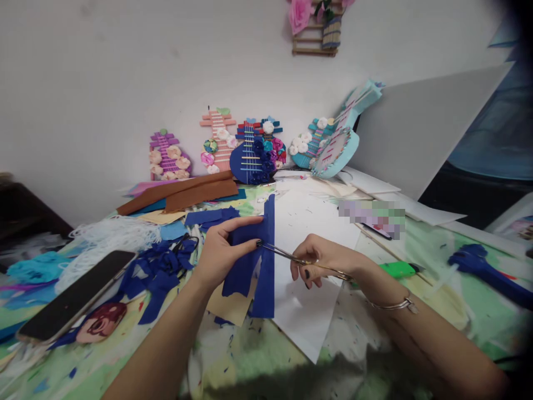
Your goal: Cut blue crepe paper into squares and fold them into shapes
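My left hand (pixel 222 250) pinches a dark blue foam sheet (pixel 258 261), thumb on top and fingers behind it, holding it upright over the table. My right hand (pixel 322 261) grips a pair of scissors (pixel 287 256) whose blades point left and meet the blue sheet's edge near my left thumb. A silver bracelet (pixel 395 304) sits on my right wrist. Under the blue sheet lie a white paper sheet (pixel 308 311) and a tan piece (pixel 229 308).
A black phone (pixel 77 294) lies at the left, beside blue foam scraps (pixel 156 272) and white string (pixel 110 236). Brown strips (pixel 183 194) and several decorated foam guitars (pixel 254 150) stand at the back wall. A green cutter (pixel 397 269) and a blue foam shape (pixel 487 269) lie at the right.
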`<state>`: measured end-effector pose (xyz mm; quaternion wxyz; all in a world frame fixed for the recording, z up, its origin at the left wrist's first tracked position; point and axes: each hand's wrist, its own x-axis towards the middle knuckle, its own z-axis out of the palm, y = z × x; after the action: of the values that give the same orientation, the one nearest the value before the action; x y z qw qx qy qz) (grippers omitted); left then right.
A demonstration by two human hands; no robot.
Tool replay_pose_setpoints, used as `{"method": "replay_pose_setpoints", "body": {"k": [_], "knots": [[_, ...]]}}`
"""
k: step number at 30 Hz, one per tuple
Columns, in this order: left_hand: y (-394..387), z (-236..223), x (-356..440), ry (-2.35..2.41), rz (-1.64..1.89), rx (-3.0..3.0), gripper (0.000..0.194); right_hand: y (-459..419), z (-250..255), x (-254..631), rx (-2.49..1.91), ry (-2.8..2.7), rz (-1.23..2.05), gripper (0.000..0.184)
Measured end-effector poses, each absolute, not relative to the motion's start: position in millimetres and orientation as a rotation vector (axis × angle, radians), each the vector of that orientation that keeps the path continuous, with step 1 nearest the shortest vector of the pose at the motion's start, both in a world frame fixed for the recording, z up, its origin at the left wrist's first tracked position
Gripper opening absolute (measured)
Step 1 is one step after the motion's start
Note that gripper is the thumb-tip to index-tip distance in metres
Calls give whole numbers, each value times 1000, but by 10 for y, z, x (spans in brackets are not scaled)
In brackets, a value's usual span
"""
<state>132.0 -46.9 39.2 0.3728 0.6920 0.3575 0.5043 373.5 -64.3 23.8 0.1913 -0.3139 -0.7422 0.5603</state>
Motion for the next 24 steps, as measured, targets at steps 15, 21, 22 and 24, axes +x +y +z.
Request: {"method": "replay_pose_setpoints", "body": {"k": [15, 21, 22, 24], "knots": [[-526, 414, 1324, 861, 1145, 1603, 42, -613, 222, 3742, -855, -2029, 1579, 47], [-550, 396, 1366, 870, 1088, 1532, 41, -589, 178, 3742, -748, -2007, 1554, 56], [-549, 391, 1368, 874, 1083, 1534, 41, -586, 173, 3740, -746, -2007, 1551, 56], [-548, 384, 1372, 887, 1076, 1557, 41, -584, 166, 3738, -747, -2005, 1550, 55]]}}
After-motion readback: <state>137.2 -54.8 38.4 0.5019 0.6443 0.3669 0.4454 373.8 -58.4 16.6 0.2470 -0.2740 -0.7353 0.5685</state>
